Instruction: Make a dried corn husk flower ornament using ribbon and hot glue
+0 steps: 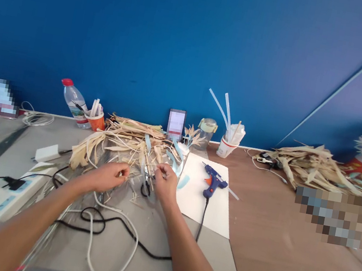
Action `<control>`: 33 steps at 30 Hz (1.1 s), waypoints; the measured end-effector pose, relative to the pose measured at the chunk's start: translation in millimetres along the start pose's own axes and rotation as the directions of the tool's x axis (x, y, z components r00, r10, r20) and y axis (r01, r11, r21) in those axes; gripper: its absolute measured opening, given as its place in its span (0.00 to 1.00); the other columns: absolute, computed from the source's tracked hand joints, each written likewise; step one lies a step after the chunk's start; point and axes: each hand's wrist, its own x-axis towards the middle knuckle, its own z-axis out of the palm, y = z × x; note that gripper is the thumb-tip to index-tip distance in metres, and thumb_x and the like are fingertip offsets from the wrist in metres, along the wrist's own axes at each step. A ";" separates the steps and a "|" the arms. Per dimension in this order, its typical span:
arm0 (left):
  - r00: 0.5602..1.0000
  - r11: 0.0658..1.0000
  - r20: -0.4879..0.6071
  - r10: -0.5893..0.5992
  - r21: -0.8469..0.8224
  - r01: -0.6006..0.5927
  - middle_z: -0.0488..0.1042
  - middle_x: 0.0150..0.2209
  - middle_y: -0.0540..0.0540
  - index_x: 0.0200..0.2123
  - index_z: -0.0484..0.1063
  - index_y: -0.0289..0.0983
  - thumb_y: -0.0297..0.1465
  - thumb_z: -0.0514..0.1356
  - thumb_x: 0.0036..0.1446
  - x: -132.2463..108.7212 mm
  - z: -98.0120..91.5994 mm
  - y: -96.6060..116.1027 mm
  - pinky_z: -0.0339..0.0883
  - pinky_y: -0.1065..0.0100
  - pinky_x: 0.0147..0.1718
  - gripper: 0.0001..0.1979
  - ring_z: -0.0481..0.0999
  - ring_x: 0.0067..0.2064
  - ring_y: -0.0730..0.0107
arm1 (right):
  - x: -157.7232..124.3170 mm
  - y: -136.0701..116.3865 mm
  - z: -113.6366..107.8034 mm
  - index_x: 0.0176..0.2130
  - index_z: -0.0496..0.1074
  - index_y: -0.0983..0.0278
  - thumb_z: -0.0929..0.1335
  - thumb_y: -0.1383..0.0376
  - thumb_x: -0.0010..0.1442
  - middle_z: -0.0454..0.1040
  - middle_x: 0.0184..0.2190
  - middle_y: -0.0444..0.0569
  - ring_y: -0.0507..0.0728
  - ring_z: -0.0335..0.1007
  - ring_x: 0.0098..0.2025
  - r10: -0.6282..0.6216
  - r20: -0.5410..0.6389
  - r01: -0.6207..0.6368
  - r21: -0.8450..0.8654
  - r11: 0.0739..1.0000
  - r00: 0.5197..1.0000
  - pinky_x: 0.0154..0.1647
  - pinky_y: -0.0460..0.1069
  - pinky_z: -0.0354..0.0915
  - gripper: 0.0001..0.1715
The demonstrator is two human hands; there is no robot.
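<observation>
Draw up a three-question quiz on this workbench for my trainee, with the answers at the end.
1. Choose: what does the blue glue gun with an orange trigger rest on?
A) dried tan husks
B) white rectangular sheet
C) long white power strip

2. True or false: in the picture, the clear plastic bottle with a red cap stands left of the orange paper cup.

3. Which of the person's hands is nearer the black-handled scissors?

Key:
1. B
2. True
3. The right hand
</observation>
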 end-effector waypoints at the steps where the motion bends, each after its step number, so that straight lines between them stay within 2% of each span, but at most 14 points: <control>1: 1.000 1.000 0.022 0.006 0.018 -0.006 0.66 0.20 0.52 0.22 0.66 0.40 0.28 0.53 0.46 2.4 -0.3 0.8 0.52 0.71 0.23 0.04 0.63 0.24 0.69 | 0.2 0.4 -0.1 0.31 0.71 0.64 0.62 0.63 0.54 0.74 0.29 0.46 0.54 0.68 0.33 0.004 0.001 -0.004 0.003 1.000 1.000 0.37 0.47 0.64 0.10; 6: 0.989 0.979 0.145 -0.032 0.203 0.002 0.71 0.23 0.49 0.25 0.69 0.38 0.27 0.52 0.46 8.0 -3.4 -4.5 0.54 0.70 0.26 0.06 0.67 0.27 0.67 | 0.8 1.8 0.9 0.29 0.71 0.63 0.63 0.63 0.53 0.73 0.28 0.45 0.54 0.67 0.32 -0.004 0.002 0.004 0.015 1.000 1.000 0.36 0.48 0.62 0.08; 10: 0.989 0.972 0.139 -0.052 0.233 0.018 0.77 0.32 0.45 0.35 0.74 0.39 0.29 0.51 0.50 9.6 -11.8 -11.4 0.59 0.67 0.33 0.13 0.73 0.34 0.62 | 1.1 1.5 1.3 0.28 0.70 0.63 0.63 0.63 0.53 0.72 0.27 0.45 0.55 0.67 0.32 0.003 0.005 -0.003 0.031 1.000 1.000 0.35 0.48 0.61 0.08; 12: 0.990 0.970 0.134 -0.032 0.243 -0.001 0.78 0.34 0.45 0.34 0.74 0.39 0.29 0.51 0.51 11.3 -15.6 -14.4 0.60 0.66 0.35 0.13 0.73 0.36 0.61 | 1.2 0.9 1.0 0.28 0.70 0.63 0.63 0.63 0.53 0.72 0.26 0.44 0.54 0.66 0.31 0.007 0.008 -0.007 0.033 0.999 1.000 0.35 0.48 0.61 0.08; 14: 0.989 0.963 0.142 -0.034 0.271 -0.006 0.77 0.32 0.45 0.30 0.74 0.39 0.29 0.50 0.51 13.7 -17.8 -16.8 0.60 0.66 0.34 0.12 0.73 0.34 0.60 | 1.2 0.2 0.6 0.28 0.70 0.63 0.63 0.63 0.53 0.72 0.26 0.44 0.54 0.66 0.31 0.011 0.008 -0.012 0.034 0.999 1.000 0.35 0.48 0.61 0.08; 16: 0.993 0.956 0.112 -0.032 0.292 -0.002 0.76 0.29 0.45 0.28 0.73 0.39 0.29 0.50 0.51 16.2 -18.1 -18.2 0.60 0.65 0.33 0.12 0.73 0.33 0.60 | 1.2 -0.4 0.2 0.27 0.70 0.63 0.64 0.63 0.52 0.72 0.25 0.44 0.54 0.66 0.31 0.011 0.005 -0.011 0.038 0.999 1.000 0.35 0.48 0.61 0.08; 20: 0.996 0.965 -0.078 0.053 0.259 -0.031 0.74 0.35 0.44 0.29 0.74 0.38 0.28 0.50 0.49 21.1 -13.7 -16.7 0.62 0.64 0.40 0.12 0.72 0.38 0.59 | 1.5 -1.7 0.7 0.26 0.70 0.63 0.64 0.63 0.51 0.71 0.25 0.43 0.54 0.65 0.30 0.022 -0.010 -0.021 0.082 0.996 1.000 0.36 0.48 0.60 0.07; 22: 0.984 0.975 -0.160 0.075 0.220 -0.039 0.73 0.36 0.44 0.29 0.73 0.38 0.28 0.51 0.49 22.9 -9.9 -13.1 0.62 0.64 0.41 0.11 0.72 0.40 0.60 | 2.1 -2.5 1.5 0.25 0.70 0.63 0.65 0.63 0.50 0.70 0.23 0.42 0.54 0.64 0.29 0.047 -0.019 -0.044 0.147 0.988 0.999 0.35 0.48 0.60 0.06; 25: 0.973 0.994 -0.230 0.032 0.105 -0.008 0.72 0.32 0.46 0.28 0.72 0.38 0.30 0.52 0.50 24.2 -1.4 -1.8 0.61 0.65 0.37 0.09 0.70 0.35 0.62 | 3.5 -3.6 3.3 0.24 0.70 0.63 0.67 0.64 0.47 0.68 0.21 0.40 0.52 0.61 0.26 0.124 -0.005 -0.116 0.309 0.944 0.992 0.32 0.47 0.58 0.05; 28: 0.986 0.981 -0.154 -0.063 -0.191 0.033 0.69 0.24 0.51 0.29 0.70 0.38 0.35 0.54 0.51 24.9 11.5 16.4 0.59 0.68 0.28 0.08 0.66 0.26 0.68 | 5.9 -3.9 3.9 0.25 0.71 0.63 0.69 0.63 0.46 0.66 0.19 0.38 0.50 0.59 0.24 0.204 0.010 -0.183 0.490 0.853 0.979 0.29 0.46 0.56 0.05; 33: 0.992 0.816 -0.039 -0.120 -0.573 0.077 0.62 0.19 0.56 0.29 0.69 0.37 0.36 0.57 0.47 31.7 37.9 44.0 0.52 0.72 0.21 0.08 0.59 0.21 0.74 | 11.4 -3.0 -1.4 0.24 0.69 0.64 0.71 0.63 0.46 0.65 0.16 0.37 0.48 0.57 0.21 0.274 0.037 -0.210 0.743 0.636 0.961 0.27 0.45 0.55 0.07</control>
